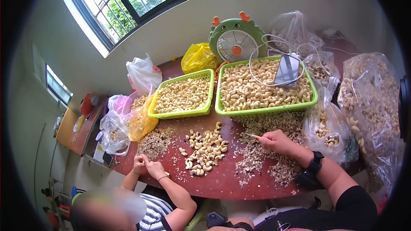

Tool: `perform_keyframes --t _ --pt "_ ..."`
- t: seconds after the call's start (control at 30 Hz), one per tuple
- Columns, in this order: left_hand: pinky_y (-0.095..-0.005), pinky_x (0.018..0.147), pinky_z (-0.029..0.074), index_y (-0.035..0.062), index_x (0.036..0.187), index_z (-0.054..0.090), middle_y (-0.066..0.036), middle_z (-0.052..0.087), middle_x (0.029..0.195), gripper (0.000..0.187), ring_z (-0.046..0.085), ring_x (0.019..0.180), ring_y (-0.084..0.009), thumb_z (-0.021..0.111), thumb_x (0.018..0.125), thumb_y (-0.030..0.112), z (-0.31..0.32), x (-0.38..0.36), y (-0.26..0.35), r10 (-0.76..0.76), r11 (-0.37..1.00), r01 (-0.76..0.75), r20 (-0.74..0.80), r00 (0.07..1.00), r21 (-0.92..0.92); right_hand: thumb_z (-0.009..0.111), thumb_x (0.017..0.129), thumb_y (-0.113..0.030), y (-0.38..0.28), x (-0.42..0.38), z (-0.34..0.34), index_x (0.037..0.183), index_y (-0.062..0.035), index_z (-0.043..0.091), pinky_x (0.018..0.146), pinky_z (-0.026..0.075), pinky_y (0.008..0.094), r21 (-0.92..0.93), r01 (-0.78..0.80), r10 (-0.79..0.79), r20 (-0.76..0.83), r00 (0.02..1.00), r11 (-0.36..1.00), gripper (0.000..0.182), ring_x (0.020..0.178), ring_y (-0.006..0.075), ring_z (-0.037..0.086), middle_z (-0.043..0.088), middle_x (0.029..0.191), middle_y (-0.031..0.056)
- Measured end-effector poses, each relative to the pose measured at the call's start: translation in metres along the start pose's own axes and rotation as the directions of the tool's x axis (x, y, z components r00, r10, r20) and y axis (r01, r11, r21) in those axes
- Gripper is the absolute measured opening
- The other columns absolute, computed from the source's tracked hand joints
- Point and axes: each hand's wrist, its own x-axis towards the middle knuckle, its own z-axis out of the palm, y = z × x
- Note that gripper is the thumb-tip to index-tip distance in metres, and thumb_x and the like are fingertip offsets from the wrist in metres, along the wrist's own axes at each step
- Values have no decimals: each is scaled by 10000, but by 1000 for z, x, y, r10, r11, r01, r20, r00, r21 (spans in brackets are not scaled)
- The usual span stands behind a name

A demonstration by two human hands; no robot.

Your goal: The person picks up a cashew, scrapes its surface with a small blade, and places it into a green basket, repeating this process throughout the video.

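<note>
My right hand [278, 141] is closed around a small knife [254, 136], its pale blade pointing left over the table. Beneath it spreads a heap of brown skin scraps [257, 158]. Left of the knife lies a loose pile of cashew nuts [207, 149], pale and curved, on the red table [233, 188]. At the bottom edge, a bit of my left hand or wrist [236, 220] shows beside a black strapped device; its fingers are hidden.
A co-worker's hands [147, 167] meet at the left edge. Behind the pile stand a smaller green basket [182, 114] and a larger one [265, 110], both with cashews; a phone [287, 70] lies on the larger. A fan [235, 42] and plastic bags [370, 102] surround them.
</note>
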Motion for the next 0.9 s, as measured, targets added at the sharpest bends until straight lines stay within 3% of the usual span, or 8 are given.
perform_keyframes --t 0.23,0.27,0.33,0.4,0.53,0.67,0.8,0.9 --pt "-336 431 455 12 1036 410 -157 419 1081 294 499 688 -230 341 886 255 -16 -6 -38 -4 990 33 -216 976 135 492 838 -290 -5 -1 1 636 -21 547 419 341 231 -9 37 -37 15 999 999 341 444 60 418 474 491 -4" --pt "-324 418 483 20 951 405 -157 458 919 206 519 647 -238 357 887 210 -17 -5 -51 37 990 15 -369 929 139 492 838 -290 -3 0 2 636 -21 547 419 341 231 -1 45 -45 21 999 999 341 444 60 418 474 491 -4" --pt "-305 400 476 23 951 406 -151 476 857 187 513 579 -207 362 886 193 -33 -4 -75 -11 985 95 -494 870 146 492 837 -281 2 2 2 625 -22 540 414 338 234 8 71 -71 11 997 997 339 439 61 412 470 485 -7" --pt "-262 422 466 18 979 424 -106 514 817 214 501 577 -163 358 885 199 -52 1 -101 46 900 136 -403 914 413 490 837 -268 -2 1 1 612 -24 536 412 334 235 49 56 -57 18 998 997 335 441 56 404 460 480 -14" --pt "-228 440 463 -3 919 435 -102 496 816 162 497 573 -110 366 880 138 -95 -1 -135 -15 644 255 -321 947 722 493 829 -261 -7 3 -4 612 -22 542 413 341 235 32 50 -50 -20 999 998 327 446 56 414 468 485 -13" --pt "-204 442 446 5 905 442 -57 500 725 153 476 532 -82 379 880 142 -137 1 -159 -60 586 390 -442 895 710 499 819 -267 -9 3 -9 631 -23 566 423 355 241 -12 28 -28 -48 998 1000 315 452 61 428 480 490 -5" --pt "-187 427 434 22 886 459 -33 492 650 144 458 493 -70 398 879 152 -176 -1 -175 -26 577 434 -515 857 692 501 813 -253 -1 9 -13 626 -8 558 429 362 248 -91 139 -148 -99 984 986 314 455 69 439 484 489 13" --pt "-183 414 439 28 877 472 -20 484 641 139 459 497 -58 436 867 162 -195 -11 -177 -46 530 531 -603 797 661 504 810 -243 -7 3 -15 620 2 546 432 360 255 -73 -35 24 -141 990 997 313 450 76 434 479 484 23"
